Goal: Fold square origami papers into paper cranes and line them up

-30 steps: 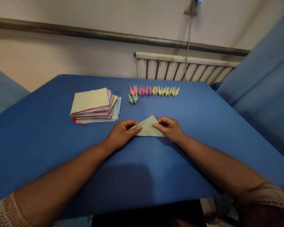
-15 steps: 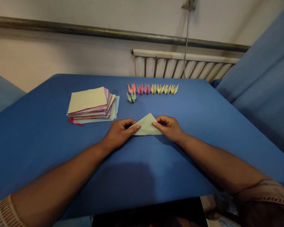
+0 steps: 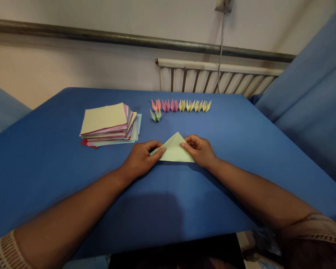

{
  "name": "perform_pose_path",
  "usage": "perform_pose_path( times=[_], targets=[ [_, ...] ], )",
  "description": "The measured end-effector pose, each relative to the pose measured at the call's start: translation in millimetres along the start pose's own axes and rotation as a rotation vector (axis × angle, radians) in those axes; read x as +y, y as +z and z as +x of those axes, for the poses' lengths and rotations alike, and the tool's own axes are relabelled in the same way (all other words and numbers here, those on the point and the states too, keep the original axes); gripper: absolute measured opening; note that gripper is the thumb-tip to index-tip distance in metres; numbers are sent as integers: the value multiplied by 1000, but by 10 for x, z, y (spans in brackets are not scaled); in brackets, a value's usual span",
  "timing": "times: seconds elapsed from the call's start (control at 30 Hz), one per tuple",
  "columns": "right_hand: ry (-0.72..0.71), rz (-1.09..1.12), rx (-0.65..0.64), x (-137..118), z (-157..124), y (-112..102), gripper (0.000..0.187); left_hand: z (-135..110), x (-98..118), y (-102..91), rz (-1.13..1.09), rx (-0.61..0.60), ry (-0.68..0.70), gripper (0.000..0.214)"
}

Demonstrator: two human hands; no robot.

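Note:
A pale green paper folded into a triangle (image 3: 174, 150) lies on the blue table (image 3: 240, 149), its point toward the wall. My left hand (image 3: 141, 157) pinches its left corner, fingers curled, forefinger on top. My right hand (image 3: 199, 150) grips the right corner with bent fingers. Both forearms rest low over the table's near half.
A stack of coloured paper squares (image 3: 108, 125) sits to the left behind my left hand. A row of small folded paper pieces (image 3: 180, 105), pink and yellow, lines the far side, with a green one (image 3: 156, 115) in front. A radiator (image 3: 212, 80) stands behind the table.
The triangle's tip has risen slightly and my hands have shifted a little on its corners. The camera view dropped a little after the first frame.

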State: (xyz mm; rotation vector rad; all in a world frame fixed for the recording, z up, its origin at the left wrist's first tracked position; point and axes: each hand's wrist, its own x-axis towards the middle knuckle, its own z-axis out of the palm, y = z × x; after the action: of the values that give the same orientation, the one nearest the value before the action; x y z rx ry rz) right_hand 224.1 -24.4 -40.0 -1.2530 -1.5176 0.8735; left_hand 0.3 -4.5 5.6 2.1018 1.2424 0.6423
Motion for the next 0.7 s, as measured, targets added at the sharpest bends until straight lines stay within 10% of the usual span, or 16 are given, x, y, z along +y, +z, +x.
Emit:
perform_pose_path(
  times=[0.2, 0.33, 0.47, 0.7],
  targets=[
    [-217, -461, 126, -51, 39, -83, 29, 132, -126, 30, 219, 52, -18, 34],
    [-474, -666, -226, -178, -79, -17, 41, 198, -166, 18, 340, 33, -22, 35],
    [-391, -811, -510, -227, -186, 88, 66, 197, -162, 18, 424, 27, -32, 36],
    [-292, -890, -549, -242, -209, 89, 72, 237, -224, -125, 560, -9, -107, 32]
  ],
)
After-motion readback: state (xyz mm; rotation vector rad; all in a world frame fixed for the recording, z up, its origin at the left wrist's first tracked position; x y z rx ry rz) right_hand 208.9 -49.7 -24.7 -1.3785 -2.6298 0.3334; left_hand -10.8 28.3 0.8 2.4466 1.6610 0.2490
